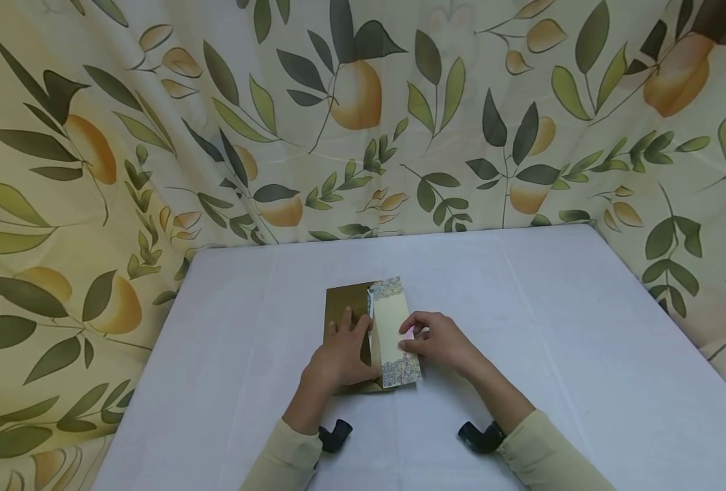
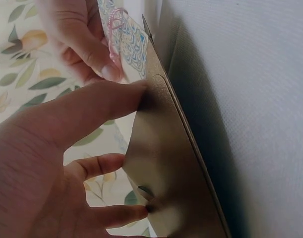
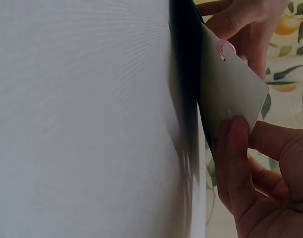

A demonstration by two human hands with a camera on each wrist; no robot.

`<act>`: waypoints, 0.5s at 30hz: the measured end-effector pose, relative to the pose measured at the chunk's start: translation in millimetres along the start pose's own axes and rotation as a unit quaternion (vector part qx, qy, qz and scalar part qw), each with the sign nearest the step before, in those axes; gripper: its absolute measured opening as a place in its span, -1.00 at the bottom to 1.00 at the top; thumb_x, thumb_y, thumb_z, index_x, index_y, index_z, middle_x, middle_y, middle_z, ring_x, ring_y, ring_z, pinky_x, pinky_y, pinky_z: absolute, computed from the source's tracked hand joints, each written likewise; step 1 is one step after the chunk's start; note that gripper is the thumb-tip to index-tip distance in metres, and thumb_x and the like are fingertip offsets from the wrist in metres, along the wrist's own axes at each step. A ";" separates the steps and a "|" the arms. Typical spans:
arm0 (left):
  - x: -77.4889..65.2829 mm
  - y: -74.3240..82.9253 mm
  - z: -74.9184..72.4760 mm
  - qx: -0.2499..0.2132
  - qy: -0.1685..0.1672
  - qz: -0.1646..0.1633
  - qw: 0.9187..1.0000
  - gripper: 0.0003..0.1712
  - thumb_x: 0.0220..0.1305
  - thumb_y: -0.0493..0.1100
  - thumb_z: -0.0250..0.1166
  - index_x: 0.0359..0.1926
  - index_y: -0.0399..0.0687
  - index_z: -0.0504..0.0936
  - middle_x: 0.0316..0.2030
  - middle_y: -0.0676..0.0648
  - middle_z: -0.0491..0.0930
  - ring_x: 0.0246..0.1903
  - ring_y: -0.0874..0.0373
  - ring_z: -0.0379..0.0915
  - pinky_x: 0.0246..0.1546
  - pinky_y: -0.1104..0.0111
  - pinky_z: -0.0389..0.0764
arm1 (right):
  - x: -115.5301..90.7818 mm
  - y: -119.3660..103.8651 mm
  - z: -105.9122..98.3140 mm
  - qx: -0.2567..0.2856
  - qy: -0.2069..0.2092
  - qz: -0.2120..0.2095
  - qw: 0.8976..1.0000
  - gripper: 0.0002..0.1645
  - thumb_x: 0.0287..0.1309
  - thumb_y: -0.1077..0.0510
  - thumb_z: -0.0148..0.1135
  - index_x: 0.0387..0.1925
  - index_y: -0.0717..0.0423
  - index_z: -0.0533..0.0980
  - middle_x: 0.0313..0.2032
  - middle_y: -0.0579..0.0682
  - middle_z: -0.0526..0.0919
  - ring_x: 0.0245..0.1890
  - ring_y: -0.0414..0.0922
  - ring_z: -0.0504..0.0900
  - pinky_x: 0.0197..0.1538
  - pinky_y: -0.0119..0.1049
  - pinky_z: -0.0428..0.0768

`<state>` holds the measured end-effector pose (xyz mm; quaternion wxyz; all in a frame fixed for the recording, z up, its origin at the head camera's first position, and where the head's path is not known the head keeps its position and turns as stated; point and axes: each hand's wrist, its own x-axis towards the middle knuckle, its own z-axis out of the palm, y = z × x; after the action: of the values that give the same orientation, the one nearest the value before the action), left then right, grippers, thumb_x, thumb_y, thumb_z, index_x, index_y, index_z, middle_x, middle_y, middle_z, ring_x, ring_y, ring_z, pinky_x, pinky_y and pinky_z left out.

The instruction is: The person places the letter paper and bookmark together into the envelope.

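Note:
A gold-brown folder or flat envelope (image 1: 341, 299) lies on the white table. Over its right half is a long cream card (image 1: 390, 324) with blue patterned bands at both ends. Near one end, a pink cord (image 3: 225, 48) is looped through a hole in the card. My left hand (image 1: 341, 354) rests on the folder with fingers spread, its thumb (image 2: 111, 96) pressing near the edge in the left wrist view. My right hand (image 1: 439, 339) pinches the card's right edge between thumb and fingers. The right wrist view shows the card's plain back (image 3: 235, 87), tilted up off the table.
A white cloth covers the table (image 1: 246, 307), with folder and card near its middle. Behind it and at the sides hangs a curtain (image 1: 215, 170) printed with leaves and fruit. Black wrist devices (image 1: 482, 436) sit at both cuffs.

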<state>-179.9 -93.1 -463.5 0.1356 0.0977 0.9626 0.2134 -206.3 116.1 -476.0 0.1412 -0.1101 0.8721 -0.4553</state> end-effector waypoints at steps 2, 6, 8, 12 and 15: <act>-0.3 -0.5 -0.5 0.000 -0.001 0.000 1.000 -0.05 -0.15 0.14 0.49 0.28 0.19 0.24 0.43 -0.27 -0.10 0.27 -0.50 -0.09 -0.27 -0.17 0.50 | 1.2 -1.4 0.7 -0.003 0.003 -0.005 1.000 -0.75 -0.05 0.18 0.46 -0.28 0.05 0.58 -0.40 0.01 0.47 -0.52 -0.16 0.55 -0.47 -0.26 0.48; -0.1 -0.2 -1.4 -0.006 -0.003 0.000 1.000 -0.09 -0.12 0.12 0.47 0.27 0.20 0.25 0.43 -0.27 -0.11 0.27 -0.50 -0.10 -0.29 -0.18 0.50 | 3.2 -4.7 1.8 -0.009 0.013 -0.005 1.000 -0.75 -0.05 0.19 0.46 -0.28 0.05 0.58 -0.39 0.00 0.49 -0.47 -0.15 0.57 -0.45 -0.25 0.51; -0.5 0.5 -1.9 -0.009 -0.004 0.000 1.000 -0.12 -0.11 0.13 0.46 0.25 0.19 0.26 0.43 -0.26 -0.11 0.28 -0.49 -0.10 -0.30 -0.18 0.51 | 3.8 -5.0 2.7 -0.015 0.018 -0.003 1.000 -0.75 -0.05 0.18 0.46 -0.29 0.05 0.58 -0.38 -0.01 0.50 -0.47 -0.15 0.57 -0.45 -0.26 0.51; -0.7 -0.1 -1.6 -0.010 -0.004 0.001 1.000 -0.12 -0.09 0.14 0.45 0.25 0.19 0.25 0.43 -0.26 -0.10 0.27 -0.49 -0.08 -0.28 -0.20 0.49 | 3.7 -5.7 6.1 -0.026 0.021 -0.001 0.999 -0.75 -0.04 0.17 0.45 -0.28 0.04 0.58 -0.36 -0.03 0.51 -0.46 -0.16 0.58 -0.45 -0.27 0.52; -0.2 -1.6 -0.6 -0.010 -0.004 0.004 1.000 -0.12 -0.08 0.15 0.45 0.26 0.19 0.24 0.43 -0.26 -0.10 0.26 -0.50 -0.06 -0.26 -0.21 0.47 | 3.7 -5.8 8.8 -0.027 0.022 0.000 0.999 -0.76 -0.04 0.16 0.45 -0.28 0.04 0.58 -0.37 -0.04 0.51 -0.47 -0.16 0.57 -0.46 -0.27 0.51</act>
<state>-180.1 -94.9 -463.6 0.1402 0.1006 0.9594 0.2232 -206.4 104.9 -476.6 0.1189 -0.1040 0.8871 -0.4338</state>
